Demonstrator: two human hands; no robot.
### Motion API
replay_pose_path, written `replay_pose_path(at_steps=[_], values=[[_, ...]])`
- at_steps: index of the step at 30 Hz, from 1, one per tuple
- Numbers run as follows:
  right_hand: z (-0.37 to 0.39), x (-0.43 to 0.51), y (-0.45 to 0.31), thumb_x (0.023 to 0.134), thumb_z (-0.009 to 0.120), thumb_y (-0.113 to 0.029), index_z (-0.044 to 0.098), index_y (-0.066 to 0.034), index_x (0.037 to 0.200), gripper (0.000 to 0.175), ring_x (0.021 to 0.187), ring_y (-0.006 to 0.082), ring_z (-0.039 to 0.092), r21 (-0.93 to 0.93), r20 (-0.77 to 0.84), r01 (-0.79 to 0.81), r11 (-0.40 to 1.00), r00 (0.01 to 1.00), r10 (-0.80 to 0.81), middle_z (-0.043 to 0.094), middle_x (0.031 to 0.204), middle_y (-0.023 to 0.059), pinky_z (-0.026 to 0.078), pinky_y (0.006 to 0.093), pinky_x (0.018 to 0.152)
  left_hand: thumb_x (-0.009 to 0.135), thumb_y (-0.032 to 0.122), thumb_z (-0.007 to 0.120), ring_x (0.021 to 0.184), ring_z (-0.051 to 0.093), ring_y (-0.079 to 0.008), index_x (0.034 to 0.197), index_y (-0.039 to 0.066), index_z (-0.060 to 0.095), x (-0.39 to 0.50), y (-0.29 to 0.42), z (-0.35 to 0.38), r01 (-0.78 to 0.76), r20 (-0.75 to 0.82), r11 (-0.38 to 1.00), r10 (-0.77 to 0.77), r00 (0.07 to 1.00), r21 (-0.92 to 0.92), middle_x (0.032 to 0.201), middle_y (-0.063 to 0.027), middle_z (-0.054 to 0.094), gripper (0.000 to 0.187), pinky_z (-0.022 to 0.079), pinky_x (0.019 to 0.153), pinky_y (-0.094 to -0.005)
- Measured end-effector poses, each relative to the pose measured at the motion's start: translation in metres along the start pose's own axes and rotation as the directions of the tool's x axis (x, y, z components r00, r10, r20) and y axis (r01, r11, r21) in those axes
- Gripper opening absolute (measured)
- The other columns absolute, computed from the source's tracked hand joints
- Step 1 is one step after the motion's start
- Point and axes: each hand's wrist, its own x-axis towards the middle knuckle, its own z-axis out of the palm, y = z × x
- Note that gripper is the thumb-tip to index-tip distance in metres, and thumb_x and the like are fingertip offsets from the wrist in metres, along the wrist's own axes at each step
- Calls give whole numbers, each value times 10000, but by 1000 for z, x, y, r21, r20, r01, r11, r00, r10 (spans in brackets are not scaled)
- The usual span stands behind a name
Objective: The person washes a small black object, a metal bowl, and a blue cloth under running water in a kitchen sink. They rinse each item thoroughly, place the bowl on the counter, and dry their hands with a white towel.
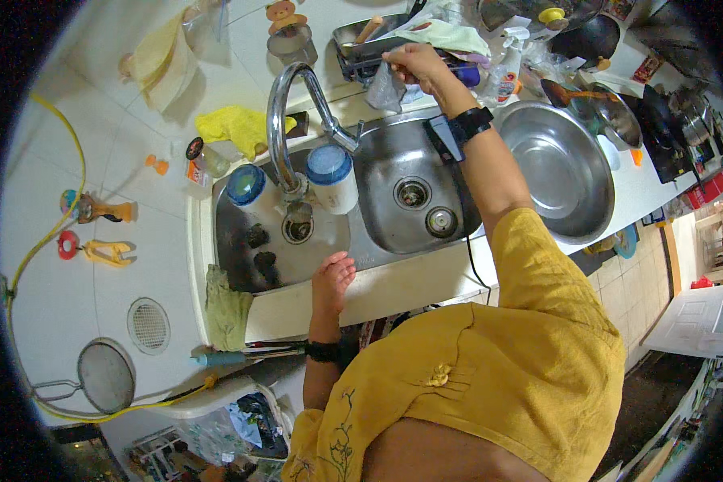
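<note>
My right hand (417,63) reaches past the back edge of the sink, its fingers pinching a grey cloth (387,89) that hangs down beside a dish rack. My left hand (335,277) rests near the front edge of the sink, fingers loosely spread and holding nothing. Between them lies the double-bowl steel sink (376,238). A curved chrome faucet (275,120) rises over the left bowl. Two containers with blue lids stand by it, a white one (332,191) on the right and another lid (246,184) on the left. Two dark scrubbers (266,265) lie in the left bowl.
A large steel basin (557,175) stands on the counter to the right. Behind the sink are a yellow cloth (232,126), a metal tray (352,36) and a spray bottle (509,66). A green cloth (226,313) drapes over the left front corner. Cookware crowds the far right.
</note>
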Motion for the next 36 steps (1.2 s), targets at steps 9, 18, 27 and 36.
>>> replay_pose_path(at_steps=[9,18,27,36], values=[[-16,-5,5,795,566,-366,660,-62,885,331,862,317,625,-828,-415,-193,526,841,-346,652,873,172,481,391,719,864,148,528,841,575,-188,1099,33,548,0,7,1,43,-43,999,-44,998,-20,967,-102,601,263,488,762,-296],[1,-7,15,794,605,-311,653,-14,894,317,846,369,623,-841,-388,-206,501,874,-293,637,916,218,500,426,734,864,139,535,797,569,-166,1048,22,560,2,8,3,68,-3,997,-68,998,-33,922,-89,601,220,486,739,-286],[31,-4,36,781,560,-263,558,-17,961,305,835,400,602,-609,-599,55,791,622,-504,622,921,209,501,457,721,851,161,564,820,566,-196,1090,15,553,7,5,-2,46,77,990,-56,995,132,936,-110,598,280,477,753,-298],[45,-20,33,772,559,-119,555,-16,877,146,777,388,626,-533,-713,-39,845,559,-424,633,828,223,494,475,671,847,41,520,689,585,-174,976,35,599,9,12,-11,111,57,988,-118,991,111,806,-74,614,152,496,643,-290]])
